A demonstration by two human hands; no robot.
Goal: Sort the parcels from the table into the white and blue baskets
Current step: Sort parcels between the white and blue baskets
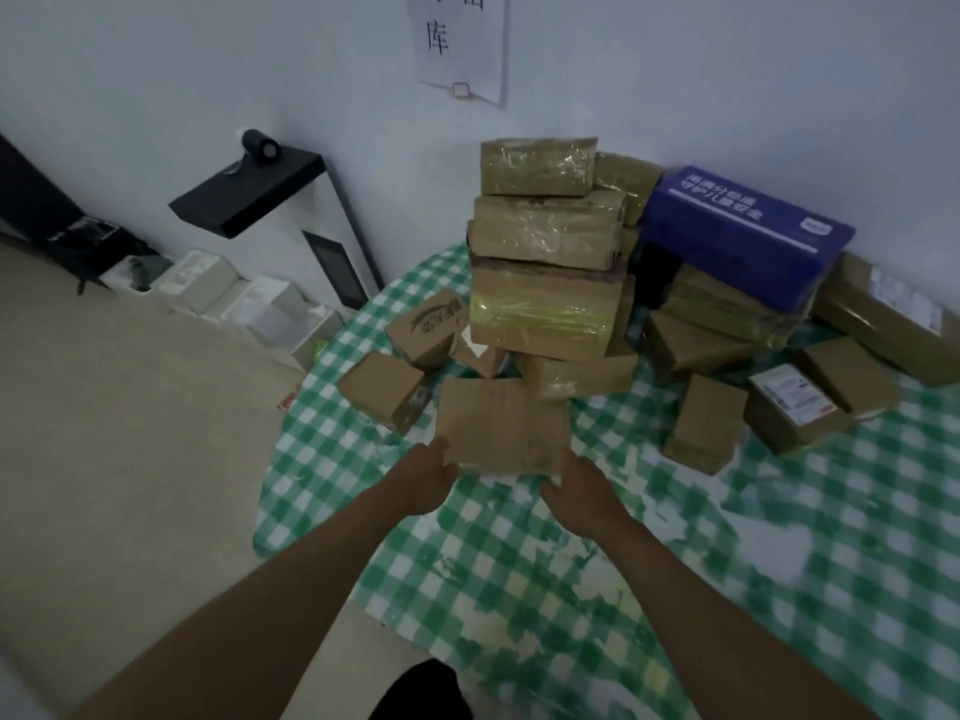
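A flat brown cardboard parcel (501,423) lies near the front of the pile on the green-and-white checked table (675,563). My left hand (428,472) grips its near left corner and my right hand (576,485) grips its near right corner. Behind it rises a stack of taped brown parcels (545,262). A blue box (748,231) lies on more brown parcels at the back right. Small brown parcels (382,389) sit to the left and right (704,423). No white or blue basket is in view.
White boxes (249,298) line the wall on the floor at left. A black scanner stand (249,194) stands beside the table's far left edge. A paper sign (457,39) hangs on the wall. The table's left edge drops to beige floor (130,433).
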